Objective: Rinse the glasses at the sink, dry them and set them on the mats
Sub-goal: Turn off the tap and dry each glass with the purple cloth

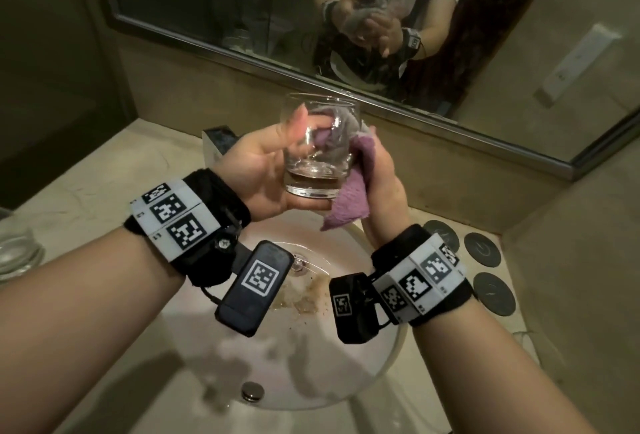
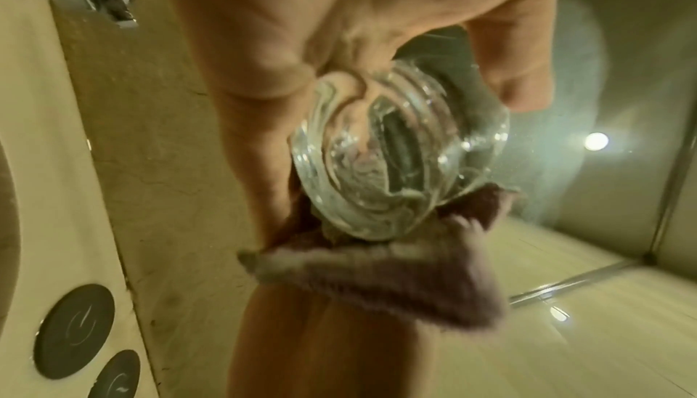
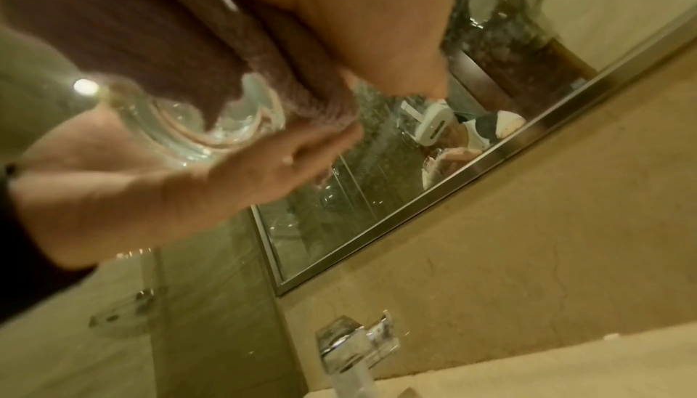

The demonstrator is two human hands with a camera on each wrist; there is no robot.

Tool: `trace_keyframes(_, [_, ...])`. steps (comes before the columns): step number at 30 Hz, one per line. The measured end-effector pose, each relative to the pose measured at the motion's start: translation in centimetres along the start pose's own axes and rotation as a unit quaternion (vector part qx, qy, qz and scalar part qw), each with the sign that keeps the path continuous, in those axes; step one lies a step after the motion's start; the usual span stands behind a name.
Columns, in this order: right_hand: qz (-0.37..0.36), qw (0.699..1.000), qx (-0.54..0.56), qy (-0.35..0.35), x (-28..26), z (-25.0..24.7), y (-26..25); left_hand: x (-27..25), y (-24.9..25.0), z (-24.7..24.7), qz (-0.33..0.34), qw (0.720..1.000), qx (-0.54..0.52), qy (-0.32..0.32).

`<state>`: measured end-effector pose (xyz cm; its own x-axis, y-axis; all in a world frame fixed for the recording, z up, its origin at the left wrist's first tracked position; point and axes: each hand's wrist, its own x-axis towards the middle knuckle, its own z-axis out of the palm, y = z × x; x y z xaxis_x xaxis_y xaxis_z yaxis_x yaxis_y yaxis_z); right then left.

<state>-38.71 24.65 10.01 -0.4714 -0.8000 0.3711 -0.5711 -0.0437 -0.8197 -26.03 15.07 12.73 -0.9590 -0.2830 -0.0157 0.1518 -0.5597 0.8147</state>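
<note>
Beige stone walls (image 1: 571,35), framed mirror (image 1: 242,0), dim light.

We count two clear glass tumblers (image 1: 320,146) (image 1: 15,250), one purple terry cloth (image 1: 349,198), three round dark mats (image 1: 483,249) (image 1: 441,235) (image 1: 494,293), and one white basin (image 1: 311,357).

The clear round drinking glass (image 1: 317,153) has no colour; the soft towelling cloth (image 1: 349,201) is lilac; the three round flat mats (image 1: 483,249) are dark grey.

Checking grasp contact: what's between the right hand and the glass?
The purple cloth: the right hand presses it against the glass, part stuffed inside. The head view shows it; the left hand holds the glass bare.
</note>
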Motion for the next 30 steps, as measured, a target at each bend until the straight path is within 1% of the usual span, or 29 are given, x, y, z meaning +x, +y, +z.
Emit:
trace_keyframes(1, [0.003,1.0,-0.019,0.017,0.0,0.1,0.0,0.1,-0.1,0.2,0.006,1.0,-0.009,0.003])
trace_keyframes(3, [-0.02,0.996,-0.076,0.042,-0.3,0.1,0.0,0.1,-0.3,0.7,0.011,1.0,-0.003,0.022])
trace_keyframes(4, [-0.023,0.995,-0.079,0.049,-0.4,-0.1,0.2,0.1,-0.3,0.9,0.012,0.999,0.011,0.034])
trace_keyframes(6, [-0.005,0.997,-0.06,0.045,-0.4,0.0,0.5,0.3,-0.2,1.1,0.013,0.998,0.035,0.052])
trace_keyframes(7, [0.02,0.999,-0.018,0.038,-0.6,0.0,0.1,0.4,-0.1,1.2,0.009,0.997,0.042,0.061])
trace_keyframes(8, [0.041,0.997,0.045,0.039,-0.7,0.1,-0.2,0.5,-0.1,1.2,0.005,0.996,0.047,0.07])
trace_keyframes(10, [0.061,0.982,0.17,0.054,-1.1,0.2,-1.1,0.7,0.0,1.2,0.004,0.995,0.053,0.085])
trace_keyframes(11, [0.062,0.973,0.215,0.063,-1.2,0.3,-1.4,0.7,-0.1,1.2,0.005,0.994,0.056,0.095])
trace_keyframes(13, [0.054,0.964,0.251,0.075,-1.1,0.5,-1.9,0.9,-0.2,1.2,0.002,0.988,0.089,0.124])
trace_keyframes(15, [0.04,0.972,0.218,0.082,-1.3,0.8,-2.2,1.1,-0.2,1.2,0.016,0.979,0.123,0.161])
trace_keyframes(16, [0.017,0.981,0.17,0.091,-1.4,1.0,-2.2,1.1,-0.1,1.2,0.026,0.976,0.128,0.175])
trace_keyframes(18, [-0.059,0.991,0.059,0.105,-1.4,0.9,-2.3,1.1,-0.1,0.9,0.043,0.975,0.103,0.195])
trace_keyframes(20, [-0.131,0.988,-0.02,0.08,-1.2,0.6,-2.6,0.7,0.1,0.9,0.053,0.978,0.074,0.187])
trace_keyframes(22, [-0.192,0.978,-0.074,0.042,-1.0,0.4,-2.5,0.5,0.3,1.0,0.039,0.983,0.076,0.161])
trace_keyframes(23, [-0.208,0.974,-0.085,0.032,-1.0,0.4,-2.6,0.5,0.3,1.0,0.03,0.985,0.081,0.149])
trace_keyframes(24, [-0.208,0.975,-0.069,0.024,-0.9,0.4,-2.7,0.4,0.2,1.0,0.024,0.987,0.086,0.137])
trace_keyframes(25, [-0.196,0.98,-0.028,0.023,-0.7,0.3,-2.7,0.3,0.1,1.1,0.022,0.989,0.094,0.116])
trace_keyframes(26, [-0.166,0.985,0.038,0.026,-0.6,0.1,-3.1,0.1,0.0,1.0,0.025,0.991,0.101,0.085])
trace_keyframes(27, [-0.112,0.987,0.107,0.047,-0.4,-0.3,-3.3,0.1,-0.1,0.9,0.029,0.993,0.103,0.049])
trace_keyframes(28, [-0.05,0.985,0.151,0.068,-0.4,-0.4,-3.5,-0.1,-0.1,0.7,0.029,0.994,0.1,0.021])
trace_keyframes(29, [0.006,0.978,0.195,0.078,-0.3,-0.6,-3.0,-0.2,-0.1,0.7,0.024,0.995,0.095,0.004])
trace_keyframes(30, [0.036,0.975,0.196,0.095,-0.3,-0.9,-2.8,-0.2,0.0,0.6,0.017,0.996,0.093,0.005])
